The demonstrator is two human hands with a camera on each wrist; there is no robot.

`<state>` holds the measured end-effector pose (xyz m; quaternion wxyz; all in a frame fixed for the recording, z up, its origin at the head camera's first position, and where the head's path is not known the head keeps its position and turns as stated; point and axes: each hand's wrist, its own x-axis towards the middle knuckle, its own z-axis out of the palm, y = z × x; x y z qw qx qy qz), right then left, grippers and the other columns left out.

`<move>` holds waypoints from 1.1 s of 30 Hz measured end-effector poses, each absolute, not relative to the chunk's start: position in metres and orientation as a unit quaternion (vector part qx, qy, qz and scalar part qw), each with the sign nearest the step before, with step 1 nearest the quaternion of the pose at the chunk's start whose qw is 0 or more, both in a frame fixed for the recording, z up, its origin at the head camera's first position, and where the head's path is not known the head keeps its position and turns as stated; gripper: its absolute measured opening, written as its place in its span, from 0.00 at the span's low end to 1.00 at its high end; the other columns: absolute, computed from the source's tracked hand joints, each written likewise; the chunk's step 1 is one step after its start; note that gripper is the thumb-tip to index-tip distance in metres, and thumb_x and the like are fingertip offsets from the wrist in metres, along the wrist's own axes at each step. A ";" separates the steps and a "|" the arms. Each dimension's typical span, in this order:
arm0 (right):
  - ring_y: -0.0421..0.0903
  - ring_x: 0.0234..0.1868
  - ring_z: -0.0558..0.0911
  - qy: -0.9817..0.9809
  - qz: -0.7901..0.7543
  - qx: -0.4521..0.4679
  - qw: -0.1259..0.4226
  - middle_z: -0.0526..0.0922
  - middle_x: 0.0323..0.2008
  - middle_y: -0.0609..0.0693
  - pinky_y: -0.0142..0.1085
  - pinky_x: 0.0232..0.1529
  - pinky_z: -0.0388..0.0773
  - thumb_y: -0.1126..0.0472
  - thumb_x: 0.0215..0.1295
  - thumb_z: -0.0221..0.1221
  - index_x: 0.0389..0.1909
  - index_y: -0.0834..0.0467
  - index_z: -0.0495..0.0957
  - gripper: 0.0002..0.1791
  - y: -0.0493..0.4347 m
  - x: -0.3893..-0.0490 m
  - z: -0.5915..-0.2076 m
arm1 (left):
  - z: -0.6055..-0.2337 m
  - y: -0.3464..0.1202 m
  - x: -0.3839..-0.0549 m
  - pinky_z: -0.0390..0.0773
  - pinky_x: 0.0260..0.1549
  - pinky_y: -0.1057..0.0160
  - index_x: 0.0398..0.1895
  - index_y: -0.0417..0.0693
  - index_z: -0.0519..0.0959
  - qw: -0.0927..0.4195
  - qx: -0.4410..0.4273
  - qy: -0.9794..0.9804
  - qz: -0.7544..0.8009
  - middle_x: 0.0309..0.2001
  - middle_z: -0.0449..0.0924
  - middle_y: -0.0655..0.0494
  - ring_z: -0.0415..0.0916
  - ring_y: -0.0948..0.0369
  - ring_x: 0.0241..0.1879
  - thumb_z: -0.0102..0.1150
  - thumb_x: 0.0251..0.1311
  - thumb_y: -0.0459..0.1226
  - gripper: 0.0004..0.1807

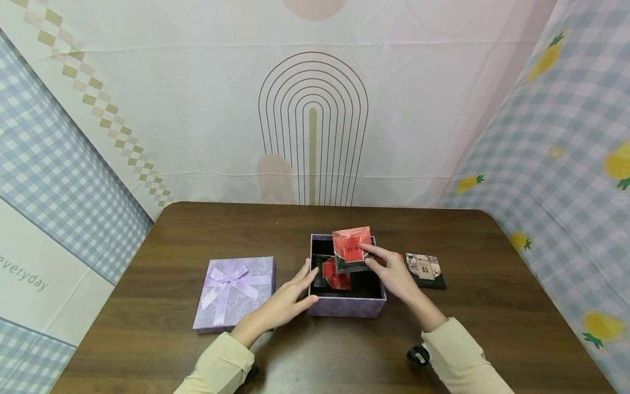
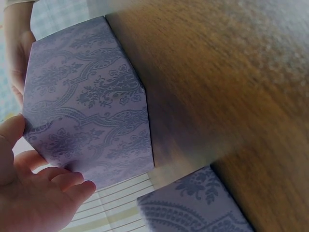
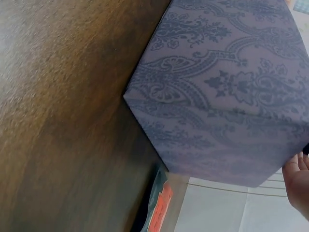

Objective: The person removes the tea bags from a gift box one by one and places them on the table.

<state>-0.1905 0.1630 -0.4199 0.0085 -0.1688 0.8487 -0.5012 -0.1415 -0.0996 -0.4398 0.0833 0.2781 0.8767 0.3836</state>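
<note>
My right hand [image 1: 397,276] pinches a red sachet with a dark bottom edge [image 1: 351,249] between thumb and fingers, tilted over the open lilac box [image 1: 346,307]. Inside, other red-and-black sachets [image 1: 337,274] lie against the box's left part. At the box's left wall and near corner rests my left hand [image 1: 283,306], its fingers loosely extended. The left wrist view shows the thumb at the rim and the fingertips along the patterned wall [image 2: 87,92]. In the right wrist view my right hand [image 3: 297,181] is mostly hidden behind the box.
Left of the box lies a lilac lid with a ribbon bow [image 1: 233,290]. To the right, a dark packet with a house picture [image 1: 425,270] lies on the brown table [image 1: 472,328]. A red-and-black packet [image 3: 160,208] shows beside the box in the right wrist view.
</note>
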 end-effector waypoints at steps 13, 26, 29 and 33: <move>0.39 0.35 0.72 0.845 -0.521 -0.123 -0.007 0.74 0.54 0.60 0.28 0.33 0.71 0.68 0.64 0.52 0.57 0.63 0.71 0.20 0.180 -0.189 -0.424 | -0.439 -0.099 -0.141 0.56 0.61 0.48 0.69 0.38 0.52 0.086 0.275 0.878 0.382 0.71 0.37 0.40 0.48 0.48 0.67 0.48 0.65 0.43 0.33; 0.32 0.37 0.71 0.850 -0.518 -0.095 -0.027 0.74 0.54 0.61 0.25 0.34 0.68 0.67 0.64 0.53 0.57 0.64 0.71 0.20 0.201 -0.187 -0.429 | -0.438 -0.099 -0.141 0.56 0.61 0.48 0.69 0.38 0.52 0.081 0.276 0.880 0.378 0.70 0.38 0.38 0.49 0.47 0.67 0.49 0.65 0.41 0.33; 0.29 0.41 0.72 0.850 -0.518 -0.093 -0.033 0.73 0.55 0.62 0.21 0.38 0.68 0.68 0.64 0.52 0.57 0.65 0.71 0.20 0.207 -0.187 -0.430 | -0.439 -0.099 -0.141 0.57 0.61 0.47 0.69 0.38 0.52 0.082 0.275 0.879 0.380 0.70 0.37 0.38 0.50 0.47 0.66 0.49 0.65 0.42 0.33; 0.26 0.44 0.71 0.842 -0.530 -0.092 -0.043 0.73 0.55 0.64 0.17 0.41 0.68 0.69 0.64 0.52 0.57 0.67 0.70 0.19 0.217 -0.186 -0.430 | -0.439 -0.099 -0.141 0.57 0.60 0.47 0.69 0.37 0.52 0.084 0.274 0.879 0.381 0.70 0.37 0.39 0.50 0.47 0.66 0.48 0.65 0.43 0.33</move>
